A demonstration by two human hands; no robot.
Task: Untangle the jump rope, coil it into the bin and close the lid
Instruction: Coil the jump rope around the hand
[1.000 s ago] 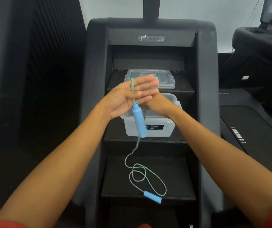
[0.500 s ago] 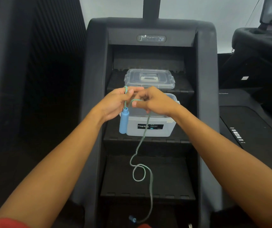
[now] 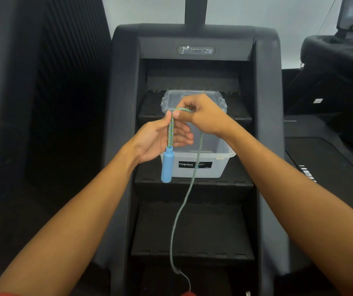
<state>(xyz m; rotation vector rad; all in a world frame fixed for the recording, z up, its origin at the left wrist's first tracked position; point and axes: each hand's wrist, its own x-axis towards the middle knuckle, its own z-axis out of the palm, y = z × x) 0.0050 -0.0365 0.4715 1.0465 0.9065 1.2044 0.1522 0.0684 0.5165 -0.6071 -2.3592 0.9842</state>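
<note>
Since half a second ago, the loop on the lower step has pulled out and the jump rope (image 3: 178, 212) hangs almost straight. Both hands sit higher. The left grip (image 3: 160, 138) pinches a doubled strand at the thumb, with the blue handle (image 3: 166, 165) dangling below, long axis vertical. The right grip (image 3: 201, 117) pinches the top bend, beside the left thumb. The free length drops past the open bin (image 3: 220, 167) and out of view. The bin sits below and behind both grips, and we judge the right one nearer. The lid (image 3: 192, 96) lies on the step behind. The label reads "Megabox".
</note>
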